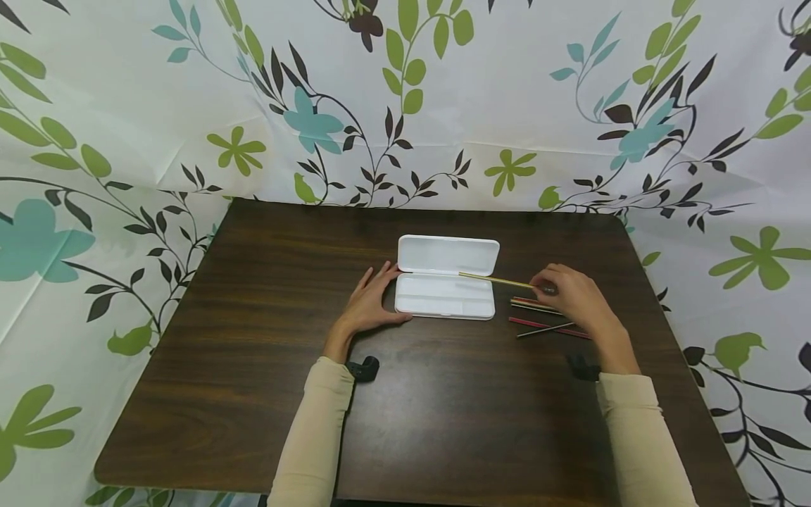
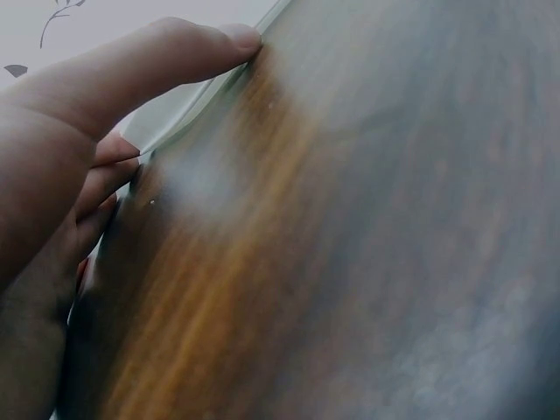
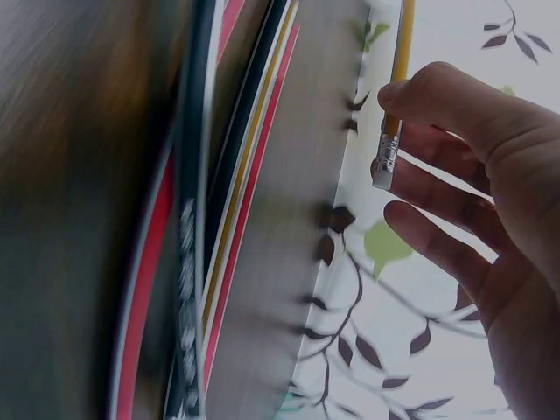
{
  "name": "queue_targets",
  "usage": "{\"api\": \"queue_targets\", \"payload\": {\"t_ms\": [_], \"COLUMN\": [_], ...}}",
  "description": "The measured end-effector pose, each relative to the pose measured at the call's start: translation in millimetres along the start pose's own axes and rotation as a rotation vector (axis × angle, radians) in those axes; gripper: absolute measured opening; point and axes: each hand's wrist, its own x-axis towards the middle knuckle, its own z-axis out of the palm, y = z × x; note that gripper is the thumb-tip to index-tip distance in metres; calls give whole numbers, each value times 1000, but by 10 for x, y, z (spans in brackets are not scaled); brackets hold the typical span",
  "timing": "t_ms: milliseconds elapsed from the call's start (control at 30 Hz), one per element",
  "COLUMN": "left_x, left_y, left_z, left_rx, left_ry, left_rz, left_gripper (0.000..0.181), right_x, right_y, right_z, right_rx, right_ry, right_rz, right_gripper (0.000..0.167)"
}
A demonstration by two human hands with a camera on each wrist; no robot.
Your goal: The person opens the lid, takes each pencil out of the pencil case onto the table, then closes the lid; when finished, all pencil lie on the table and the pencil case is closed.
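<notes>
A white pencil case (image 1: 445,313) lies with its lid (image 1: 448,254) folded back on the dark table. My left hand (image 1: 374,301) is at its left end, fingers spread along the side and thumb touching the front corner. In the left wrist view, the thumb (image 2: 188,52) lies straight against the case's rim. My right hand (image 1: 573,292) pinches a yellow pencil (image 1: 500,281) near its eraser end, between thumb and fingers. The pencil's far end reaches over the case near the hinge. In the right wrist view, the metal band and eraser (image 3: 385,162) show below the thumb.
Several pencils lie right of the case, below my right hand: a red one (image 1: 529,323) crossed by a dark one (image 1: 538,332), and a small bunch (image 1: 529,304) behind them. A patterned cloth (image 1: 443,162) hangs behind the table (image 1: 253,394).
</notes>
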Motion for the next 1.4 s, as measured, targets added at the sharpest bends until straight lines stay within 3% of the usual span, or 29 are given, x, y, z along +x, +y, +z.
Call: {"api": "queue_targets", "payload": {"t_ms": [833,1200,1400], "left_x": [-7,3,15], "left_y": [-45,-48,-32], "left_z": [6,9,22], "left_rx": [14,16,16], "left_ry": [0,-8,-9], "left_rz": [5,-4,1], "left_gripper": [99,98,99], "right_x": [-755,-834,-834], "right_y": [531,638,648], "right_z": [-177,-217,-221], "right_rx": [-26,-19,-28], "right_ry": [96,147,132], "right_rz": [72,41,70], "right_gripper": [20,21,19]}}
